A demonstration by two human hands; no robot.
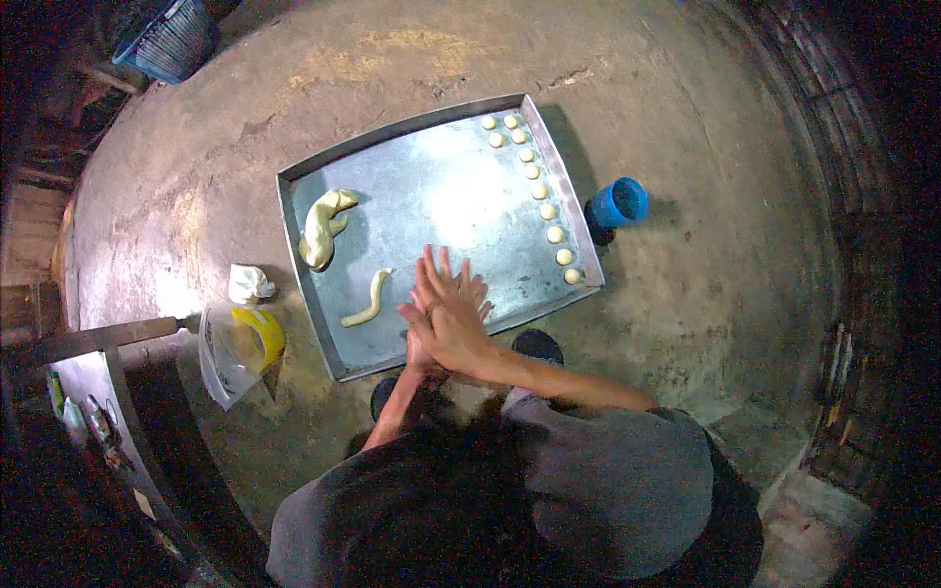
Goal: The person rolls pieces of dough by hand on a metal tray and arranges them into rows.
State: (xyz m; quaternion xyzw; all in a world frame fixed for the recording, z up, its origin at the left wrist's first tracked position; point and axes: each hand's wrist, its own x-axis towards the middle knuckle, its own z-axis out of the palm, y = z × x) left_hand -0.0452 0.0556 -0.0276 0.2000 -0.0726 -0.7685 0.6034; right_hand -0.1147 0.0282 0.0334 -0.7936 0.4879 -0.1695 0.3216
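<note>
over tray (421, 186), resting right hand (451, 318) on left hand (419, 350) with fingers spread; likely needing gentle mid-length hold on soft dough strip (374, 297).

Blue basket (169, 44): is showing at upper left.
Blue cup (621, 202): is sitting on the floor (716, 196) at right.
White bundle (248, 284): is lying at left.
Clear bag (222, 361): is lying near it, showing yellow.

Pale dough lump (321, 225), curved strip (375, 297) and balls (540, 191) lie in a tray (412, 186).
</note>
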